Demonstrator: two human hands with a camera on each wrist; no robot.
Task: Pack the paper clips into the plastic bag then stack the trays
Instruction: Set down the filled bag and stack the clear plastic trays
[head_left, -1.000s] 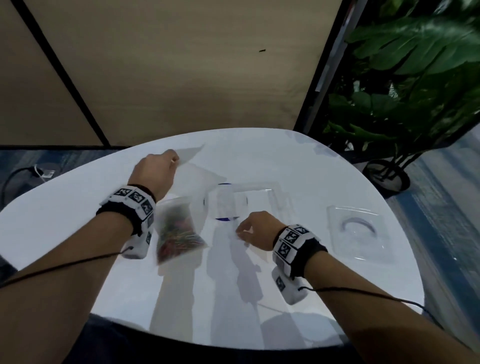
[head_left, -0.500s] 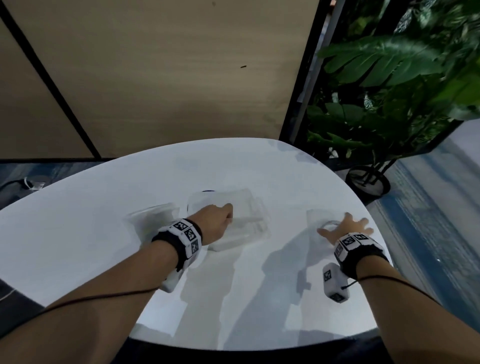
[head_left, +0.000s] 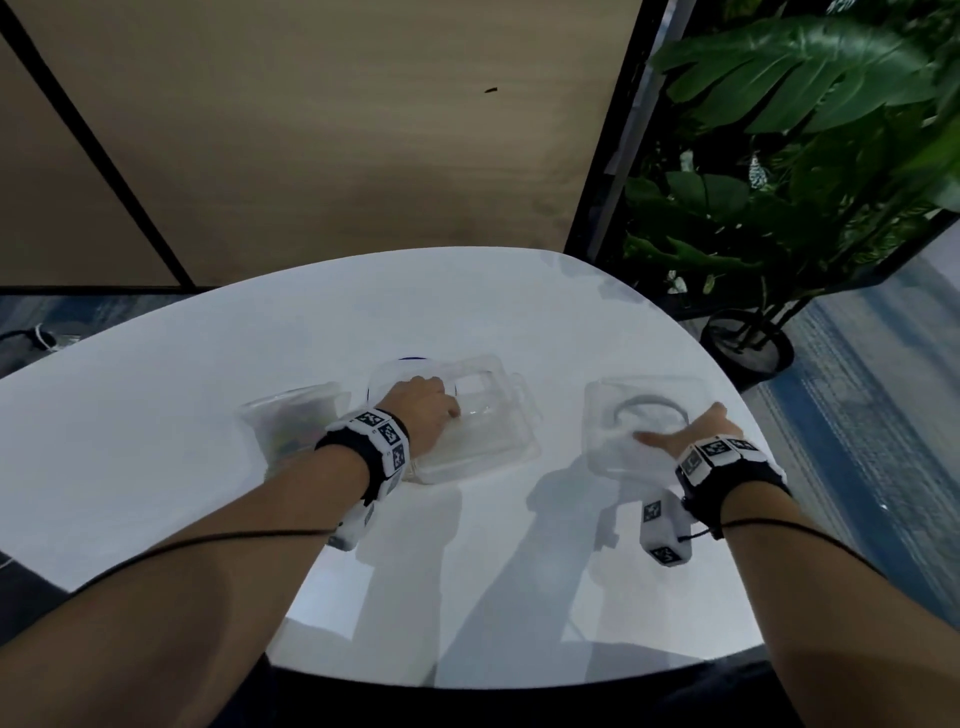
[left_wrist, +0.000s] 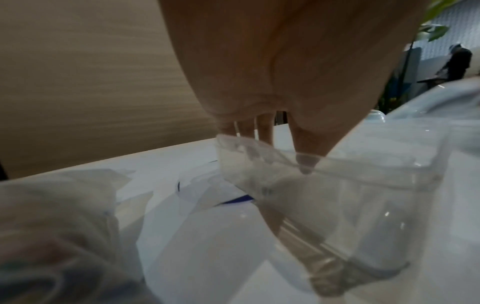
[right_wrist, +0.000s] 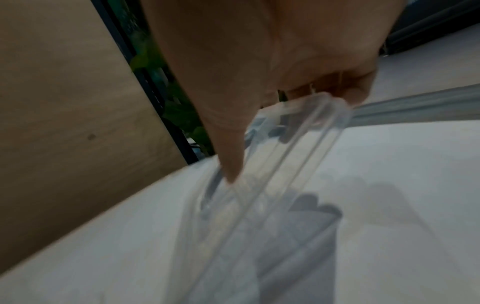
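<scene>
The plastic bag (head_left: 293, 423) holding coloured paper clips lies on the white table (head_left: 156, 467), just left of my left wrist; it is a blurred shape (left_wrist: 52, 226) in the left wrist view. My left hand (head_left: 436, 402) grips the near left wall of the middle clear tray (head_left: 488, 415), thumb inside and fingers outside (left_wrist: 275, 148) the tray (left_wrist: 376, 185). My right hand (head_left: 675, 431) holds the near right edge of the right clear tray (head_left: 644, 410). Its thumb lies on top and its fingers below (right_wrist: 280, 131), and the tray (right_wrist: 298, 164) looks tilted up off the table.
A potted plant (head_left: 753, 348) stands off the table's right side. A wood-panelled wall (head_left: 337, 156) rises behind the table. A blue curved mark (head_left: 410, 358) shows under the middle tray. The table's near edge runs just in front of my forearms.
One second ago my left hand held the bag of clips in the air. The bag now lies at the left, my left hand has taken the middle tray, and my right hand has moved right and gripped the other tray.
</scene>
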